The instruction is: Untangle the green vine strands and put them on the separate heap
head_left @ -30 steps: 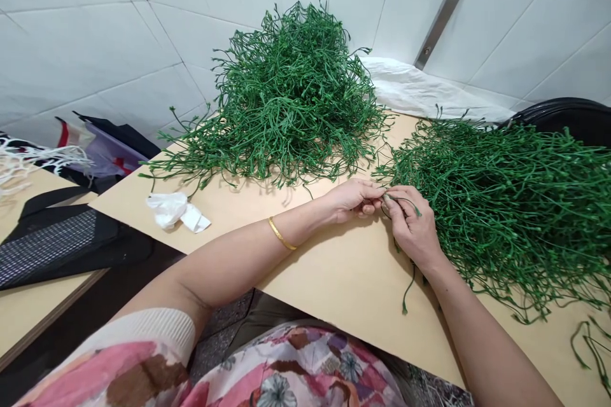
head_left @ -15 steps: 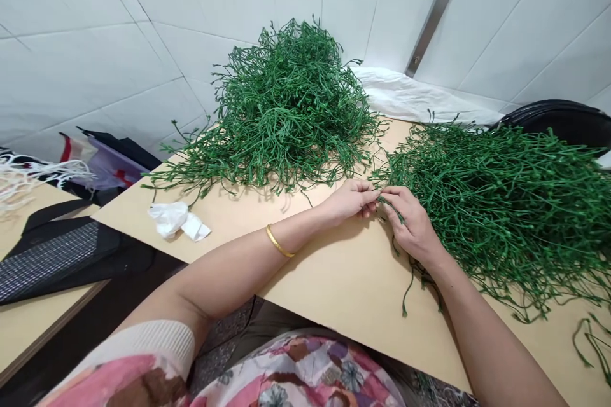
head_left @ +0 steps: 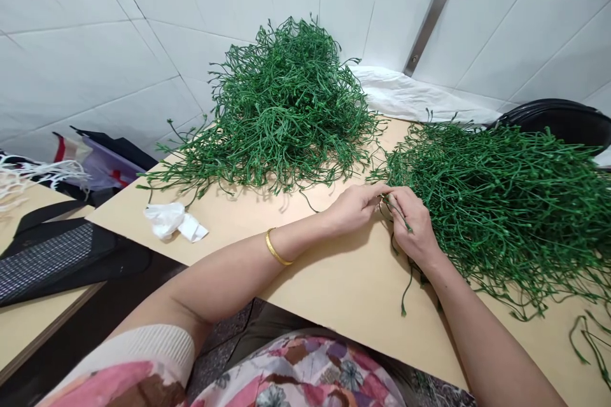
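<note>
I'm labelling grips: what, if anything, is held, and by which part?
Green cord, pinched in the right hand near a loose end; any hold by the left hand is hidden.

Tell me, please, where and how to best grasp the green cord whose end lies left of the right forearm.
Probably pinch the green cord just above its thicker near end, coming from the left. That end lies free on the tabletop, while the right forearm crowds the other side and the cord's upper part goes toward the right hand, where it disappears.

No readable text or labels.
</note>
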The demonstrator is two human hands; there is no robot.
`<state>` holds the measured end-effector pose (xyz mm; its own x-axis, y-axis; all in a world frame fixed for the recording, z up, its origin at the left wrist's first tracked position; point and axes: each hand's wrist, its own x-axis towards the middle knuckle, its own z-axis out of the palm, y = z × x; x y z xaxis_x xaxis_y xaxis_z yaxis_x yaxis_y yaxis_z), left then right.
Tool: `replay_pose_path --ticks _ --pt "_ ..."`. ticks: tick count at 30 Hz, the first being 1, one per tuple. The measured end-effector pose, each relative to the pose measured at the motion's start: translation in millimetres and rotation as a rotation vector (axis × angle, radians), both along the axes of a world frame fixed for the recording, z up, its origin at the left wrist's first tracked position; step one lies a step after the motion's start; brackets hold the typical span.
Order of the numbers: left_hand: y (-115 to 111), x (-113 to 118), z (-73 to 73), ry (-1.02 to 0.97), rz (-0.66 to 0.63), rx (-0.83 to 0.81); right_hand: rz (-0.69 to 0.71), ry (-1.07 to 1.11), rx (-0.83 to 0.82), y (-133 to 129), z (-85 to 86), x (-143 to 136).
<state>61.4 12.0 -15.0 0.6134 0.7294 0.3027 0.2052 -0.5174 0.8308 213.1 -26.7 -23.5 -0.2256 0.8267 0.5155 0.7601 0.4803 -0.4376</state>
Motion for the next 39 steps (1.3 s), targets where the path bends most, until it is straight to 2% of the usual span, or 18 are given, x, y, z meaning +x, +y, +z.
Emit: replay_pose_path --ticks 5,14,20,24,26,29,31,33,37,39 --pt "3 -1 -2.2 0.094 0.015 0.079 -0.011 0.040 0.004 0 -0.8 -1" --pt "5 -1 -2.5 0.122 -0.041 0.134 -0.025 -0.002 -0.073 3 -2.0 0" --pt "5 -1 -2.0 0.119 -0.144 0.143 0.070 0.142 -0.150 -1 11.8 2" --pt "8 -6 3.9 0.221 -0.211 0.249 0.174 0.222 -0.260 -2 15.1 7" --pt "9 -8 6.0 0.299 -0.228 0.297 0.197 0.184 -0.274 -1 13.7 10" --pt "9 -8 7.0 0.332 -0.190 0.294 0.157 0.085 -0.189 0 12.8 11" --pt "7 -7 7.5 0.238 -0.177 0.231 0.141 0.120 -0.162 -1 14.6 10" --pt "5 -4 8.8 0.094 -0.209 0.087 0.165 0.258 -0.215 -3 17.4 8" --pt "1 -2 11.6 -0.178 -0.358 -0.385 0.270 0.675 -0.418 -10 21.4 2" --pt "1 -2 11.7 -0.283 -0.423 -0.556 0.321 0.865 -0.522 -13 22.1 -2"
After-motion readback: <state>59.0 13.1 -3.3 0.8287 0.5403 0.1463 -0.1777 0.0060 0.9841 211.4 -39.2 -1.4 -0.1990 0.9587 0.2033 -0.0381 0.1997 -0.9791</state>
